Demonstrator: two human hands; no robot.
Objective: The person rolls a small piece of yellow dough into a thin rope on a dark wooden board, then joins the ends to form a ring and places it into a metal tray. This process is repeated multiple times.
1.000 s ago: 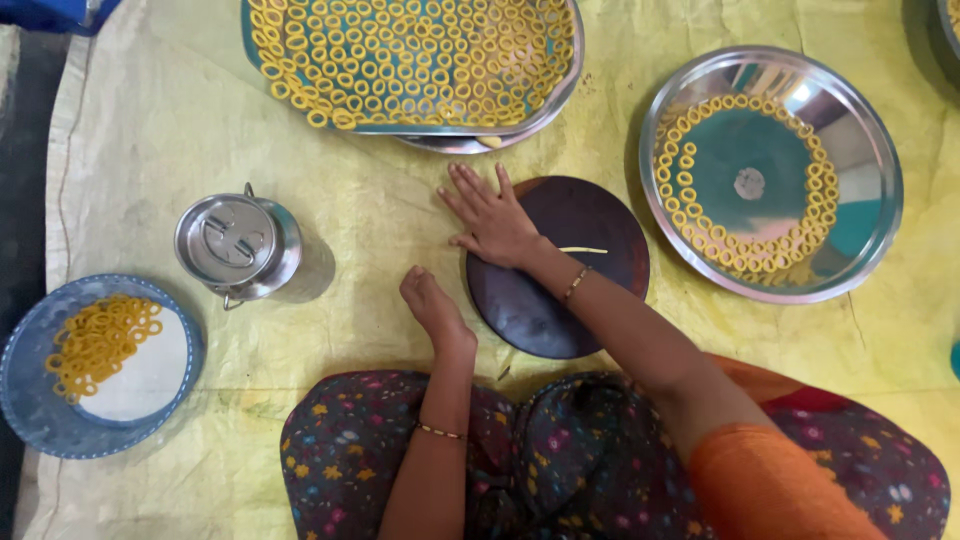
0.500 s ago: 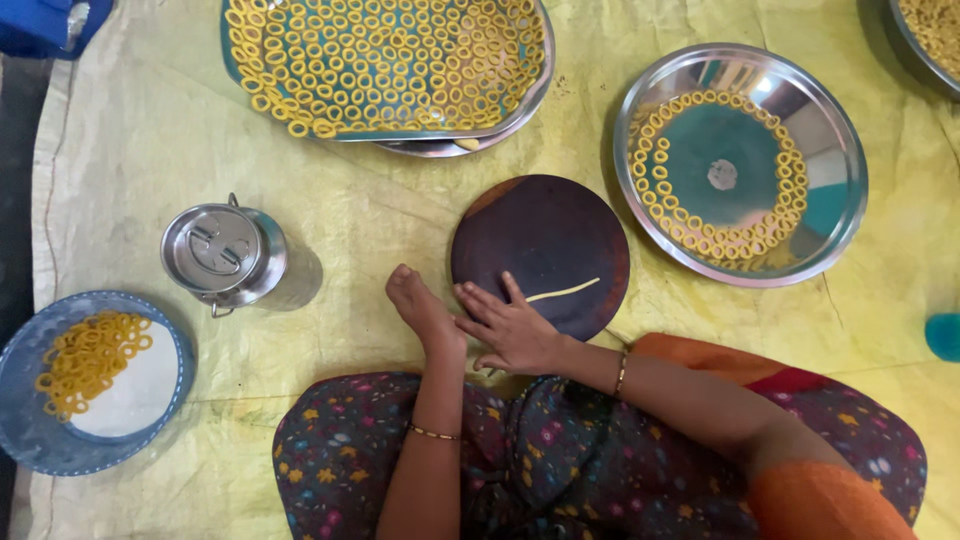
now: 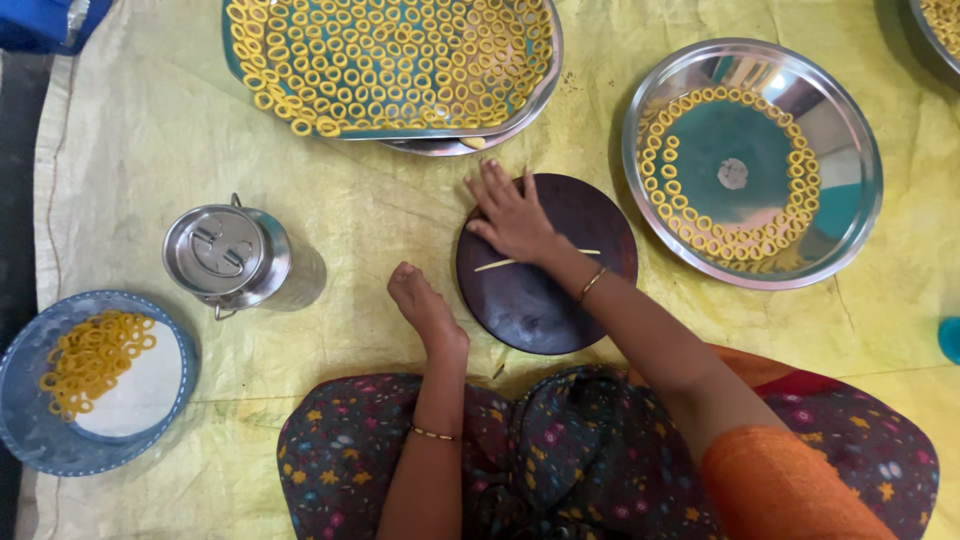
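**Flat palm on dark board, thin dough strand underneath**

Right hand [image 3: 512, 215] laid flat on the round dark board [image 3: 540, 300], fingers spread and pointing away from the body, gripping nothing. Pressed over a thin pale strand [image 3: 585, 252], which pokes out on both sides of the palm and lies across the board's middle. Wrist bent slightly, thin bangle just behind it, forearm running back to an orange sleeve at lower right.

Left hand [image 3: 422, 300] resting on the yellow sheet [image 3: 140, 140] just left of the board, fingers loosely curled; closed on nothing, so far as can be seen, though the fingertips are hard to make out. Bangle further down that forearm.

Behind the board, a large tray [image 3: 545, 70] packed with yellow rings. To the right, a steel plate [image 3: 850, 240] with rings set in a circle near its rim. To the left, a lidded steel can [image 3: 225, 255], upright. Further left, near the sheet's edge, a blue plate [image 3: 30, 440] with a small heap of rings on a white patch. Flowered dark cloth over the knees at the bottom.
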